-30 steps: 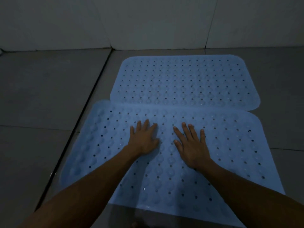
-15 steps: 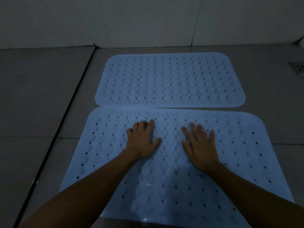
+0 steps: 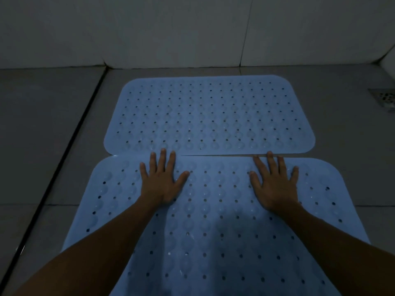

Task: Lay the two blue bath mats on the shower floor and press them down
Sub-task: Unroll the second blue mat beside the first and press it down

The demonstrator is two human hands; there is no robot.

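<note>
Two light blue perforated bath mats lie flat on the grey tiled shower floor. The far mat sits close to the back wall. The near mat lies just in front of it, their long edges meeting. My left hand presses flat on the near mat's far edge, fingers spread and straight, fingertips reaching the seam. My right hand presses flat the same way further right, its fingertips also at the seam. Both forearms stretch over the near mat.
A tiled wall stands right behind the far mat. A metal floor drain sits at the right edge. A dark grout channel runs diagonally along the floor to the left of the mats.
Both hands have slid forward and apart, from the middle of the near mat to its far edge. The view has shifted so the drain shows more.
</note>
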